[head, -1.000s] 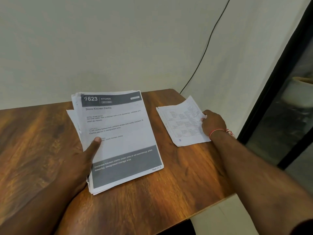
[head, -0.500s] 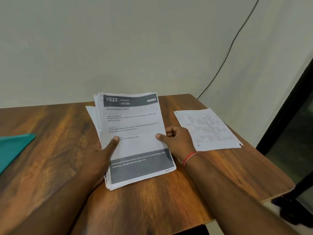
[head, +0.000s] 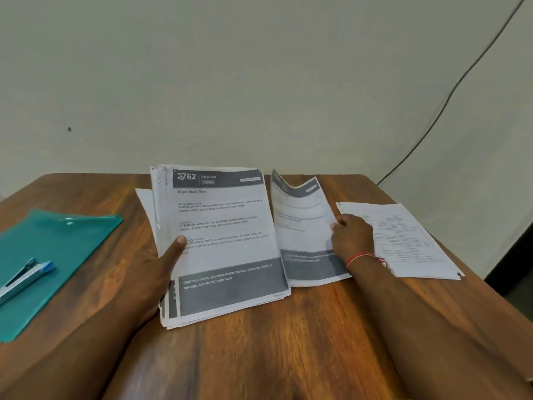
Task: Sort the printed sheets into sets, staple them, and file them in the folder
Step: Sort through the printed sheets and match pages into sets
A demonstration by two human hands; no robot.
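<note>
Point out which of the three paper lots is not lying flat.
The single sheet pinched by the right hand, between the thick stack and the table-printed sheets; it curls upward, they lie flat.

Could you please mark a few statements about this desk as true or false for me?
1. The stapler lies on the folder. True.
2. The right hand holds a sheet beside the stack. True.
3. The stack's top page is headed "Store Kitchen Cloths". False: it reads "Wipe Wall Tiles".
4. The left hand is clear of the stack. False: its thumb lies on it.
5. The folder lies right of the stack. False: it lies to the left.
</note>
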